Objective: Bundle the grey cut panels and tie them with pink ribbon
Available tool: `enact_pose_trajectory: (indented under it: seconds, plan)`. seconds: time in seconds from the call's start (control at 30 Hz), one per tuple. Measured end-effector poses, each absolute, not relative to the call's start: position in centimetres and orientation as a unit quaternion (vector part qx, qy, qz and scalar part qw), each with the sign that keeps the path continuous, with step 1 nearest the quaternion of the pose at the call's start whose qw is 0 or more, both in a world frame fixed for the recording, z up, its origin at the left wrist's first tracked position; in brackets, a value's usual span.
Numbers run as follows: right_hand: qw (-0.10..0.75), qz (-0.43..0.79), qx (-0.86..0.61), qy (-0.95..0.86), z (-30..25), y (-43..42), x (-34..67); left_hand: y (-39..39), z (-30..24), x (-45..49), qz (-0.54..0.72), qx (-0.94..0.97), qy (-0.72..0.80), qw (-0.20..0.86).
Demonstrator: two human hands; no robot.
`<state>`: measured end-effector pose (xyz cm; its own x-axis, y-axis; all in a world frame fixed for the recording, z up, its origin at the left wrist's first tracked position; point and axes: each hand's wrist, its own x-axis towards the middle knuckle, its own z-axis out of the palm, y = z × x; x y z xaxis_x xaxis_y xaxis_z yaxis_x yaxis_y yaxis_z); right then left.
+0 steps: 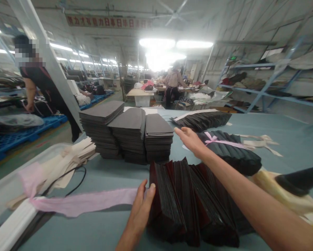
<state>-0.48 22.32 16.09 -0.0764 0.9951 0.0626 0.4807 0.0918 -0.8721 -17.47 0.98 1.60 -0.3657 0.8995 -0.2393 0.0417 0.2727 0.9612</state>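
My left hand (pixel 142 204) is at the left end of a row of dark red-and-black fabric pieces (pixel 182 202), its thumb and fingers stretched upward and slightly apart. A pink fabric strip (pixel 93 202) runs from the left to that hand; its far end is hidden there. Above the row, my right hand (pixel 189 140) reaches forward with outstretched fingers and nothing visible in it. Its fingertips come near the rightmost of three tall stacks of dark grey pieces (pixel 158 139). Beside my right wrist lies a dark bundle (pixel 229 150) tied with a pink bow (pixel 211 138).
Another dark bundle (pixel 203 119) lies further back on the blue-green table (pixel 284 122). A white bar (pixel 13 223) with pink fabric tied round it is at the left, near cream strips (pixel 75 160). A dark cylindrical object (pixel 300 179) stands right. Two people are beyond the table.
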Motion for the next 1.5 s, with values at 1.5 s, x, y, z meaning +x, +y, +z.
enact_pose_trajectory:
  seconds: [1.5]
  plan:
    - [0.344, 0.452, -0.55, -0.613, 15.1, 27.6, -4.8, 14.1, 6.9, -19.6, 0.553, 0.487, 0.65, 0.182]
